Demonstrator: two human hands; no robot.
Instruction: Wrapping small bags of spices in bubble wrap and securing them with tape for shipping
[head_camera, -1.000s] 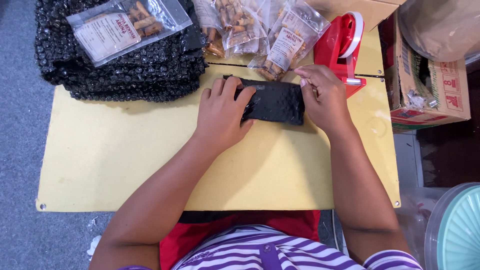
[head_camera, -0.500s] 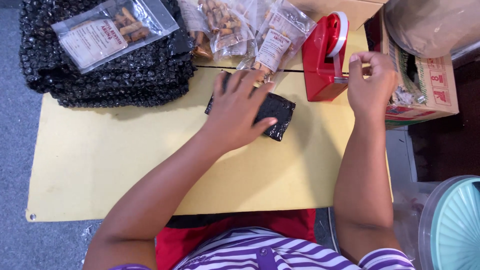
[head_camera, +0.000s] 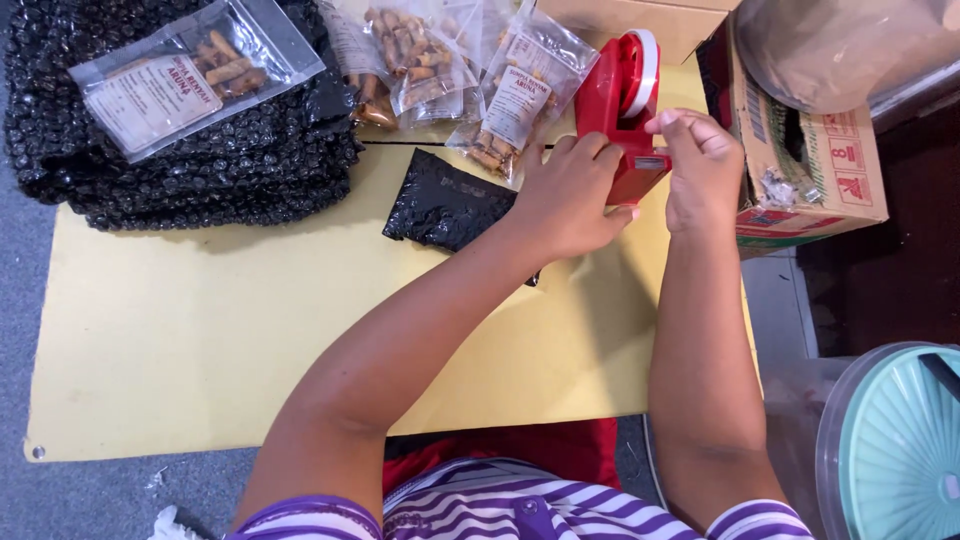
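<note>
Red tape dispenser (head_camera: 612, 105) (right of labelled clear snack pouches (head_camera: 520, 95)) meets both hands.

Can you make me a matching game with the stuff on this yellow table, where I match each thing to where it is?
Things:
1. red tape dispenser
2. small black wrapped packet
3. stack of black bubble wrap
4. cardboard box

Places:
A. at the table's far left, with a clear snack bag on top
B. off the table's right edge
C. lying flat mid-table, just beyond the left forearm
D. touched by both the left hand and the right hand

Pairs: 1-D, 2-C, 3-A, 4-B
</note>
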